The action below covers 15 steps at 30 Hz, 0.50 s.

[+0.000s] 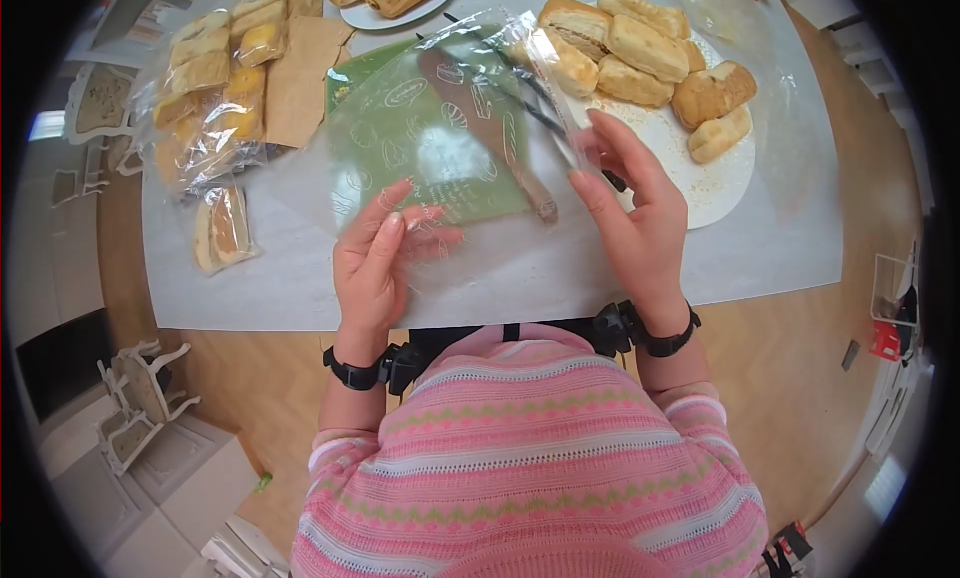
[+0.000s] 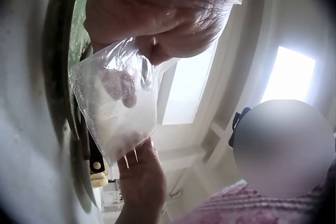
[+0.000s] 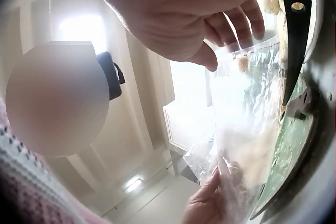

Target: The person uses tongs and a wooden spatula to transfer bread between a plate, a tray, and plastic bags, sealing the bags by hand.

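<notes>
A clear plastic bag (image 1: 430, 148) with white printed bread drawings is spread between both hands above a green cutting board (image 1: 345, 78). My left hand (image 1: 365, 273) pinches the bag's near left side between thumb and fingers, some fingers showing through the film. At the bag's right edge is my right hand (image 1: 645, 213), its thumb and fingers apart and loosely bent, fingertips right at the film. In the right wrist view the thumb of the right hand (image 3: 184, 19) lies at the bag's rim (image 3: 247, 50). A long brown tool (image 1: 535, 183) on the board shows through the bag.
Several bread pieces (image 1: 645, 53) lie on a white round board (image 1: 725, 193) at right. Bagged breads (image 1: 215, 78) and a smaller bagged bread (image 1: 225, 228) are at left, beside brown paper (image 1: 300, 88). A plate (image 1: 395, 18) of bread stands behind. A black handle (image 3: 297, 40) lies close by.
</notes>
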Tool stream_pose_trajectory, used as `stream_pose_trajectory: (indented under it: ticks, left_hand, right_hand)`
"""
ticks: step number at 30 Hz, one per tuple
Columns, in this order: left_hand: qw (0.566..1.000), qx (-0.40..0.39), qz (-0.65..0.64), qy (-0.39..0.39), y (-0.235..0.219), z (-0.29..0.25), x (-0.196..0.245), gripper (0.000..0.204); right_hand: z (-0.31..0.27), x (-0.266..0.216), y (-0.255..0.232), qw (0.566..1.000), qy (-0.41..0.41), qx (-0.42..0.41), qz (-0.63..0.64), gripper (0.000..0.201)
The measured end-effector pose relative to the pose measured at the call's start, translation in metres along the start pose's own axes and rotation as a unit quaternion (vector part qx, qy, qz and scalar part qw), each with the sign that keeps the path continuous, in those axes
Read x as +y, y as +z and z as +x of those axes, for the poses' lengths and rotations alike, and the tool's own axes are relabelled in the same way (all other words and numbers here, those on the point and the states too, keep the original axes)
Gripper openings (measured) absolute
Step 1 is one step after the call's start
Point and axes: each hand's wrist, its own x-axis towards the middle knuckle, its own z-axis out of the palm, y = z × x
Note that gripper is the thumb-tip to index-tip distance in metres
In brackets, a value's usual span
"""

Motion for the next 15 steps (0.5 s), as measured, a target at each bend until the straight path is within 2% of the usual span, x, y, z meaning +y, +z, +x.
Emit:
stream_pose_trajectory:
  ticks: [3,5,6,8,9,11,12,13,14,15]
  left_hand:
    - [1.000,-0.015,-0.002,-0.005,0.000,-0.002,0.000,0.041]
    - [1.000,0.012,0.000,0.010,0.001,-0.002,0.001,0.038]
    - [1.000,0.013,0.000,0.009,0.002,-0.003,0.000,0.038]
    - [1.000,0.019,0.002,0.018,0.006,-0.003,-0.002,0.037]
    - [1.000,0.018,0.002,0.017,0.007,-0.004,-0.004,0.037]
    - [1.000,-0.004,-0.010,0.024,0.008,-0.005,-0.006,0.036]
    - [1.000,-0.005,-0.009,0.023,0.010,-0.006,-0.006,0.036]
    - [1.000,-0.005,-0.002,0.030,0.011,-0.006,-0.006,0.035]
    - [0.999,-0.005,0.005,0.037,0.011,-0.006,-0.006,0.034]
    - [0.999,-0.005,0.007,0.037,0.010,-0.007,-0.007,0.034]
  right_hand:
    - [-0.001,-0.004,0.001,1.000,0.018,-0.023,-0.006,0.049]
    - [0.000,-0.001,0.004,0.983,-0.120,0.074,-0.118,0.050]
    - [0.000,-0.001,0.003,0.983,-0.119,0.073,-0.118,0.050]
    - [-0.002,0.000,-0.001,0.970,-0.198,0.043,-0.131,0.052]
    - [-0.002,-0.001,0.001,0.970,-0.197,0.044,-0.132,0.052]
    - [-0.003,-0.005,0.011,0.987,-0.135,0.007,-0.085,0.045]
    - [-0.004,-0.006,0.013,0.987,-0.134,0.008,-0.085,0.045]
    - [-0.006,-0.007,0.014,0.999,-0.042,-0.026,0.004,0.038]
    - [-0.008,-0.008,0.015,0.993,0.049,-0.059,0.093,0.031]
    - [-0.008,-0.010,0.012,0.993,0.050,-0.059,0.094,0.031]
